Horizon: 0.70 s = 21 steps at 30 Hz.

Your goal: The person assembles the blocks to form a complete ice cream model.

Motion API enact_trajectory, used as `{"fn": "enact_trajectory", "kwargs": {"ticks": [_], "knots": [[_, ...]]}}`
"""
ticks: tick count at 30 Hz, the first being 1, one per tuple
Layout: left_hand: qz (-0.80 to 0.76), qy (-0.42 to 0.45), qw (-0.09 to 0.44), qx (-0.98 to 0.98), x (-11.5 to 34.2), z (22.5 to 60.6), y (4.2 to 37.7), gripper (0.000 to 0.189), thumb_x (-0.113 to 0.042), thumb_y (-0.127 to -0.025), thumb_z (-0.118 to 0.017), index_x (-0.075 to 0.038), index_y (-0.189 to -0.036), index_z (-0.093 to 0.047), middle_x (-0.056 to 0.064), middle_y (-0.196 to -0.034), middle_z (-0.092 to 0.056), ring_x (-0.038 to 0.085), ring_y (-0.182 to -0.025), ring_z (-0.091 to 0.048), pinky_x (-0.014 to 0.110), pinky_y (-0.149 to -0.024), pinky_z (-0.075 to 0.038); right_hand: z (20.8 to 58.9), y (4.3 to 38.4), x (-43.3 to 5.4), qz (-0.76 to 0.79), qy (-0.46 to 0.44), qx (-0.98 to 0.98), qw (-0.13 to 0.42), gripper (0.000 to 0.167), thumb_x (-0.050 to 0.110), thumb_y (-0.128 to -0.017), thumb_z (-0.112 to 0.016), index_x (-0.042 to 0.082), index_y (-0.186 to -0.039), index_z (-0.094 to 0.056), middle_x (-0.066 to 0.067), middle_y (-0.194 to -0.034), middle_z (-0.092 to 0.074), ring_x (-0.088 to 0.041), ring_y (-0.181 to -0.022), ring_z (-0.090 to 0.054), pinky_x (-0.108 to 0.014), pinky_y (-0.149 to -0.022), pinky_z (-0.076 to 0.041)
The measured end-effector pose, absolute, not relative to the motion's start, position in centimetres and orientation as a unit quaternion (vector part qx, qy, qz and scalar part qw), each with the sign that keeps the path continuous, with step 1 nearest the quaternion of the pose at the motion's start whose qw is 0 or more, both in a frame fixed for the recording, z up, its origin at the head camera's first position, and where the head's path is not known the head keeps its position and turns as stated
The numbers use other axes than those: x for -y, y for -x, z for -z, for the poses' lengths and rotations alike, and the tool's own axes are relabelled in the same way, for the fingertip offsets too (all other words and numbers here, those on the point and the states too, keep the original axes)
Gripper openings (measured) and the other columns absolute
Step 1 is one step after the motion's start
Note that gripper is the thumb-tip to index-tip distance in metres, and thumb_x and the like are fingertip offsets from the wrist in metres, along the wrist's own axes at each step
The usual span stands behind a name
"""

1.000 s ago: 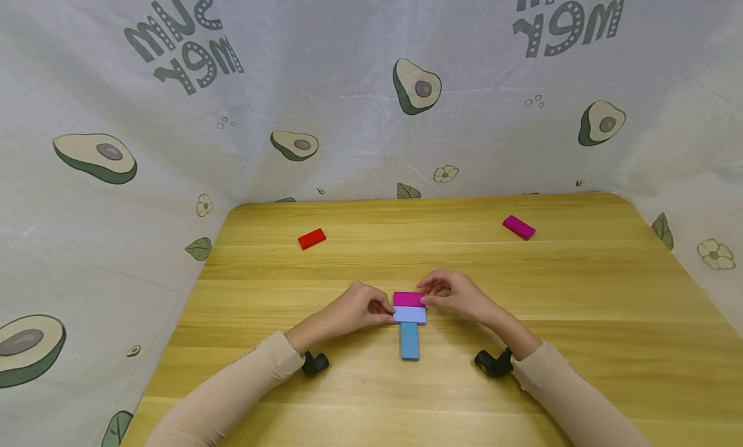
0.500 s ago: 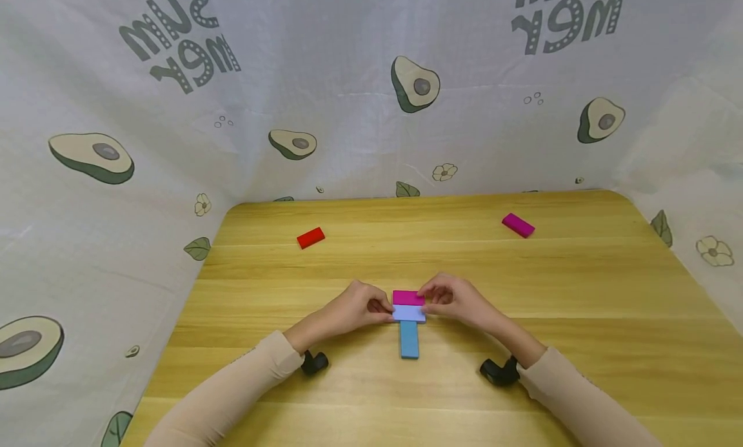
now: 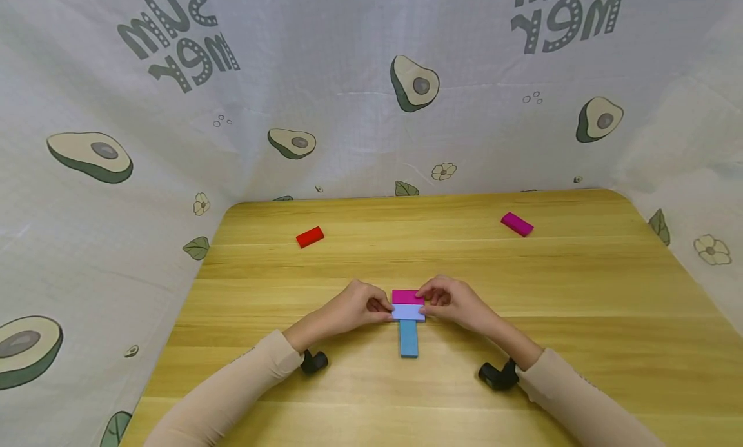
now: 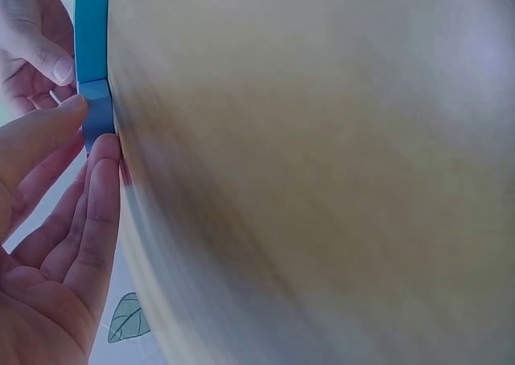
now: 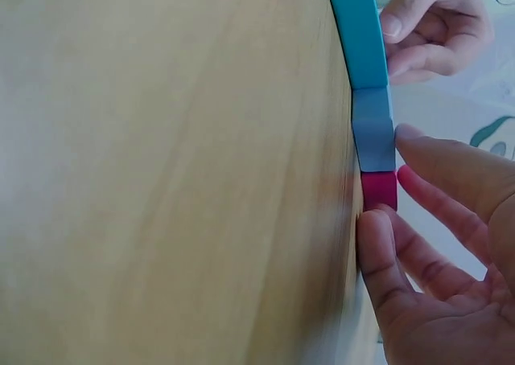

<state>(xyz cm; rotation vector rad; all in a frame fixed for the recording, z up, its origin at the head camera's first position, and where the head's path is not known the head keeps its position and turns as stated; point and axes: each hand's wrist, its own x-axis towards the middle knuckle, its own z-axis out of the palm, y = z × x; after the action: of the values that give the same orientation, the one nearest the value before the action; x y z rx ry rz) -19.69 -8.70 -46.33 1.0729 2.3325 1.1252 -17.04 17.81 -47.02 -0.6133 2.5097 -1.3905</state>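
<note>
Three flat blocks lie together on the wooden table, forming a T: a magenta block (image 3: pixel 406 297), a light purple block (image 3: pixel 408 312) against it, and an upright blue block (image 3: pixel 409 338) below. My left hand (image 3: pixel 362 305) pinches the left end of the light purple block between thumb and index finger. At the other end, my right hand (image 3: pixel 455 302) has its thumb on the light purple block and its index finger over the magenta block. The right wrist view shows curled fingers around the magenta block's end (image 5: pixel 380 190). In the left wrist view, fingers hide most of the magenta block.
A red block (image 3: pixel 310 237) lies at the back left of the table (image 3: pixel 360 395), and another magenta block (image 3: pixel 517 224) at the back right. Behind the table hangs a white cloth (image 3: pixel 342 66) printed with avocados. Dark wrist cameras (image 3: pixel 498 375) sit below both hands.
My right hand has shifted slightly: its thumb came down from the magenta block to the light purple one, and its index finger moved onto the magenta block. The left hand stays put.
</note>
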Motion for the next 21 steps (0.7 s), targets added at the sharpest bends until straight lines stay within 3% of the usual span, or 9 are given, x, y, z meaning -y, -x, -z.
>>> {"fn": "enact_trajectory", "kwargs": {"ticks": [17, 21], "knots": [[-0.415, -0.358, 0.189, -0.815, 9.4, 46.1, 20.1, 0.012, -0.015, -0.09, -0.076, -0.008, -0.1, -0.077, -0.007, -0.091, -0.072, 0.001, -0.082, -0.067, 0.019, -0.075, -0.056, 46.7, 17.1, -17.7, 0.457, 0.219, -0.856, 0.106, 0.019, 0.011, -0.088, -0.077, 0.003, -0.105, -0.072, -0.007, -0.097, -0.064, -0.017, -0.081, -0.056, -0.024, -0.07, -0.051], [-0.407, -0.342, 0.171, -0.83, 9.9, 45.4, 20.6, 0.017, -0.015, -0.09, -0.076, -0.005, -0.104, -0.075, -0.005, -0.093, -0.072, 0.003, -0.082, -0.066, 0.019, -0.075, -0.056, 46.7, 17.0, -17.7, 0.459, 0.223, -0.854, 0.104, 0.019, 0.011, -0.089, -0.077, 0.003, -0.105, -0.072, -0.007, -0.096, -0.064, -0.017, -0.081, -0.056, -0.025, -0.069, -0.051]]}}
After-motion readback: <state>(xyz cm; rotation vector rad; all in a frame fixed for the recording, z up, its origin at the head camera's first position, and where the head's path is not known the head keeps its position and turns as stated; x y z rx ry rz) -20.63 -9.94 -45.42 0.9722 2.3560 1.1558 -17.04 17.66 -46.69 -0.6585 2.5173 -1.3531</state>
